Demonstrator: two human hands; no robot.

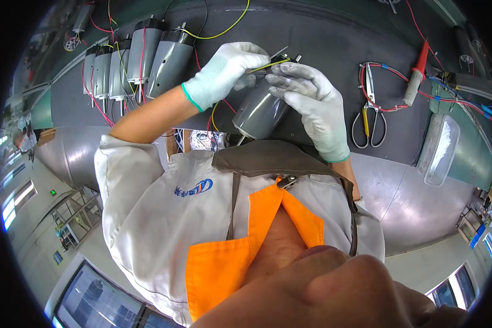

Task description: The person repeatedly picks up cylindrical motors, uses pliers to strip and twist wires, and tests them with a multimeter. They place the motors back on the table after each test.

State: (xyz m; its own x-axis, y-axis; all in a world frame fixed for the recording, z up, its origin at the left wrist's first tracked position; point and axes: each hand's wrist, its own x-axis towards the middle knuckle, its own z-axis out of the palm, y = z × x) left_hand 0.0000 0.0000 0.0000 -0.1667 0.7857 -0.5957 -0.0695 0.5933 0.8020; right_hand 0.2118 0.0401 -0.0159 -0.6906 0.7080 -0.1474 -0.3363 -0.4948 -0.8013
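A grey cylindrical motor (259,113) lies tilted on the dark bench in front of me, its shaft end toward my body. My left hand (224,71), in a white knit glove with a green cuff, is pinched at the motor's far end. From its fingertips sticks out a thin grey pointed piece (279,52), its kind unclear. My right hand (314,101), gloved with smudged fingertips, curls its fingers against the motor's far end. A yellow-green wire (270,65) passes between both hands' fingertips. The fingers partly hide the motor's wired end.
Several grey motors (169,57) with red, black and yellow wires stand in a row to the left. Yellow-and-grey-handled scissors (368,112) lie right of my hands. Beside them are a red-and-white probe-like tool (417,76), looped red cable (391,108) and a clear tray (441,150).
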